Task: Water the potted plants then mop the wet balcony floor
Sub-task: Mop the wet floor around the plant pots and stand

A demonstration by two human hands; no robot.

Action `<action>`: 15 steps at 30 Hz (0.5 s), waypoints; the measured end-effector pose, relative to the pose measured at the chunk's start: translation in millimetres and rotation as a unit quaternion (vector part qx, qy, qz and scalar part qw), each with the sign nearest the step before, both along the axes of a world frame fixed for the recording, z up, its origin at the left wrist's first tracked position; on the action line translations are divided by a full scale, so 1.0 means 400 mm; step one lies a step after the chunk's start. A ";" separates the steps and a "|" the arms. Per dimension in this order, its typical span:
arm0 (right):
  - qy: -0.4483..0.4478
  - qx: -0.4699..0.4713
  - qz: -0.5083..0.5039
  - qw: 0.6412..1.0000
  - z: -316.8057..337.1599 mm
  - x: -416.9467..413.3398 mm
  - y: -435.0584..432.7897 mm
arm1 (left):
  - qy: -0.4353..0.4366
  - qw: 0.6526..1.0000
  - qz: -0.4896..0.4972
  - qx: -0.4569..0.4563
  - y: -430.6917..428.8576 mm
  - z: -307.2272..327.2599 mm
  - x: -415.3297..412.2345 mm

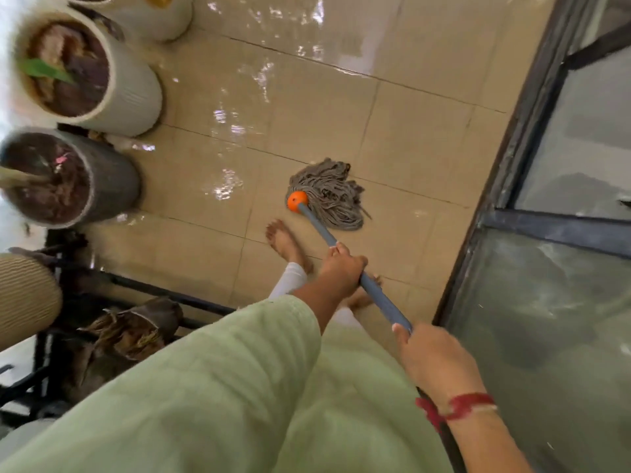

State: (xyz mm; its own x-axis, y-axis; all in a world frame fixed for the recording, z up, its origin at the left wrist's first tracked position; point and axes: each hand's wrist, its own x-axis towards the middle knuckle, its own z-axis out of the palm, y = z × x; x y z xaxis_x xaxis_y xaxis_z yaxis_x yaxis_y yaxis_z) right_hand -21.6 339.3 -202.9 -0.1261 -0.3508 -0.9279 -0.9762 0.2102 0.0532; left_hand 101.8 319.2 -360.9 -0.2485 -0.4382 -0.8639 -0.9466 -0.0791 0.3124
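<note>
A string mop lies with its grey head on the beige tiled floor, joined by an orange cap to a grey-blue handle. My left hand grips the handle lower down, nearer the mop head. My right hand, with a red thread at the wrist, grips it higher up. Water glistens on the tiles left of and beyond the mop head. Potted plants stand along the left: a white ribbed pot and a dark grey pot.
A dark-framed glass door runs along the right side. A black metal rack with dry leaves and a tan ribbed pot sits at the lower left. My bare feet stand just behind the mop head.
</note>
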 end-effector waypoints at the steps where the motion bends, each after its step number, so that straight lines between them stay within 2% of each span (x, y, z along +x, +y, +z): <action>1: -0.011 -0.001 0.017 1.000 -0.016 0.049 -0.030 | -0.021 1.000 0.015 -0.009 -0.010 -0.019 0.066; 5: -0.066 -0.038 0.087 0.993 -0.076 0.272 -0.136 | -0.074 0.990 0.113 -0.033 -0.040 -0.080 0.308; 8: -0.106 -0.067 0.138 0.982 -0.126 0.449 -0.198 | -0.102 0.969 0.211 -0.077 -0.049 -0.127 0.502; 12: -0.130 -0.108 0.217 0.961 -0.179 0.627 -0.223 | -0.145 0.921 0.341 -0.117 -0.029 -0.150 0.663; 15: -0.148 -0.105 0.278 0.943 -0.185 0.654 -0.213 | -0.130 0.881 0.439 -0.120 0.005 -0.148 0.673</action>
